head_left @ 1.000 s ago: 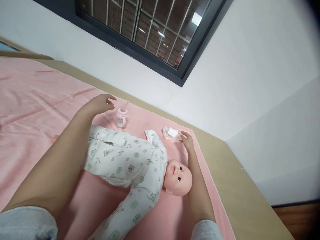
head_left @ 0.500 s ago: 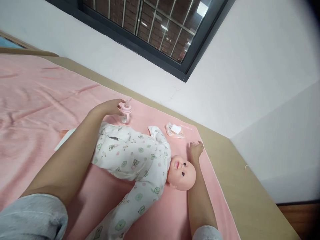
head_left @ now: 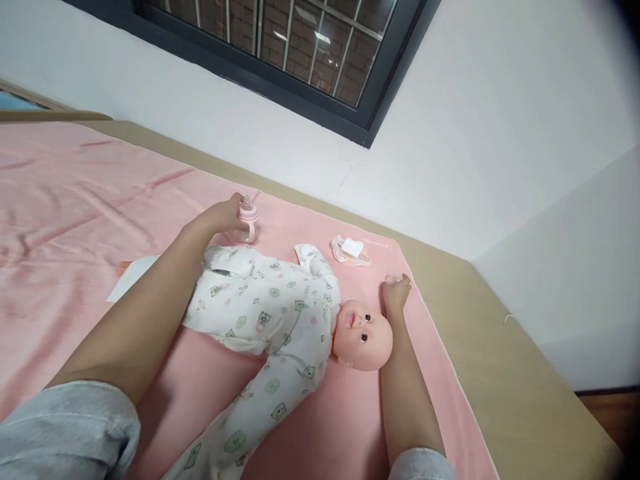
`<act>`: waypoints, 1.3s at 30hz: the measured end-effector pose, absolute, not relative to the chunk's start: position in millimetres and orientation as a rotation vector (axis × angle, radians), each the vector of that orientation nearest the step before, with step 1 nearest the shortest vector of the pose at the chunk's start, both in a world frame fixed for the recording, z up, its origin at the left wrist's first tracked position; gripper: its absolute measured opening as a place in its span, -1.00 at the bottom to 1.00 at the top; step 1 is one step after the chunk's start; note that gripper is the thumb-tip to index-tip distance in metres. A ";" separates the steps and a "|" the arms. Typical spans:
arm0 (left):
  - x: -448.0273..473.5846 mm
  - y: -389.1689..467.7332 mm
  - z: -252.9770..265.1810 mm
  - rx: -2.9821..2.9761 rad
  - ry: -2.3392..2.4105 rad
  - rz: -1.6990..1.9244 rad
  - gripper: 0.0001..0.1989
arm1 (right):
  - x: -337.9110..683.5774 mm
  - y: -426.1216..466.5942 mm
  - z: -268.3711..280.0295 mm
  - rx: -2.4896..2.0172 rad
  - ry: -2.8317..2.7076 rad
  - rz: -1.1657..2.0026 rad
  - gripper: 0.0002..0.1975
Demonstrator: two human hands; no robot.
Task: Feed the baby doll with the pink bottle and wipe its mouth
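Head view: grasping step, apparently; left hand [head_left: 231,215] clamped on bottle [head_left: 249,213], right hand [head_left: 397,292] curled, contents unclear; lifting requires steadiness.

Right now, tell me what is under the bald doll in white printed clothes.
Wrinkled pink cloth shows around the doll and seems to run beneath it; the part its body covers, and anything else there, cannot be seen.

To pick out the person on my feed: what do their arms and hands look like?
The left hand and right hand are ungloved, bare as far as visible. The left sleeve and right sleeve are pale grey-blue, denim-like.
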State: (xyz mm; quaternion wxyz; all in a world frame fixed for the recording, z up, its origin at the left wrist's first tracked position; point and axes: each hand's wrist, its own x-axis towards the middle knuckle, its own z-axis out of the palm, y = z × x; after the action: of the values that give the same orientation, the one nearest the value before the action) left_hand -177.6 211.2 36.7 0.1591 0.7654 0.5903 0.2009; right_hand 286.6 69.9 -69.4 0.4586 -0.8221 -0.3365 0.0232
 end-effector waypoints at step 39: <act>-79.4 100.5 93.5 2.188 0.864 1.329 -0.40 | 232.6 47.1 56.9 -1.166 -0.959 0.267 -0.35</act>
State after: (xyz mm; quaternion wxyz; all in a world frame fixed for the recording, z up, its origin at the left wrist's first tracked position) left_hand -79.4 100.5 93.5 0.2178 0.7904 0.3120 0.4801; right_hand 232.6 47.1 56.9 0.7203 -0.5274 -0.4341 0.1206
